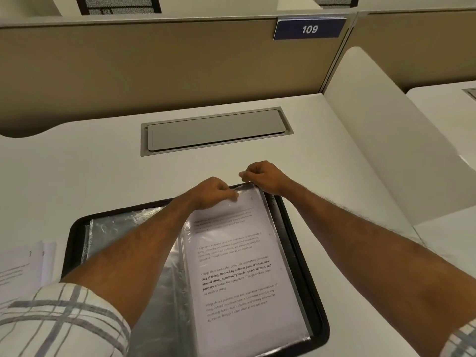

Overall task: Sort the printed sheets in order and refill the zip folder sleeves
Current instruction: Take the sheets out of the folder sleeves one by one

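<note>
A black zip folder lies open on the desk in front of me. Its right half holds a clear sleeve with a printed sheet of text inside. My left hand pinches the top edge of that sleeve near its middle. My right hand pinches the sleeve's top right corner, just beyond the folder's far edge. Empty clear sleeves lie on the folder's left half, partly under my left forearm. A stack of loose printed sheets rests at the left edge of the desk.
A grey cable hatch is set into the white desk beyond the folder. A beige partition with a blue "109" sign closes the back. A white divider panel stands on the right.
</note>
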A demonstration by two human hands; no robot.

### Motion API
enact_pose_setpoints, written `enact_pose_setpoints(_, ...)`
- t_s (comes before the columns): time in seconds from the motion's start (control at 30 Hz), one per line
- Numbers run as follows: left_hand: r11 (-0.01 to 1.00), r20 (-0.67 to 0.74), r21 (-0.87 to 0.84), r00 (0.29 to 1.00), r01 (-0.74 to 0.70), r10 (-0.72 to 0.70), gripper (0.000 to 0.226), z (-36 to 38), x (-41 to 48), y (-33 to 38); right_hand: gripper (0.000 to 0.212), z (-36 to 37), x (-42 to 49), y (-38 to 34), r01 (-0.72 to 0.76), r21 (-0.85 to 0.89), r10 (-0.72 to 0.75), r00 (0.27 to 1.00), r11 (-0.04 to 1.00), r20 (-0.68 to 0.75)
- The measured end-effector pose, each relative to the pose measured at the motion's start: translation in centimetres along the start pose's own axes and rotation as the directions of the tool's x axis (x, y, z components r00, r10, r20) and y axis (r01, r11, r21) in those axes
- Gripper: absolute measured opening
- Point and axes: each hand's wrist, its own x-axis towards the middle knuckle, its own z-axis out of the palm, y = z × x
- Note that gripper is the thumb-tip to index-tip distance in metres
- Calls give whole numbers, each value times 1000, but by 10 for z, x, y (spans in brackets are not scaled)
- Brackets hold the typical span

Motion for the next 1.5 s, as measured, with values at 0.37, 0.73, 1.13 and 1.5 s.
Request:
enact_pose_setpoints(0.37,986,-205,-25,966,-165,157,16,-34,14,-8,21,3,22,3,-83,41,82,996,996,29)
enact_pose_setpoints(0.73,994,-247,-25,964,-107,98,19,-26,14,-27,29,-1,30,-2,-116,-82,126,984,990,123)
enact_pose_setpoints(1.13,991,-210,124,975,-52,77,18,-43,15,-41,21,4,50,1,-78,147,84,996,986,-40)
enact_pose_setpoints(1.5,983,-521,168,841,-69,148,21,-89,32,-29,37,3,55,8,-242,315,190,964,918,187)
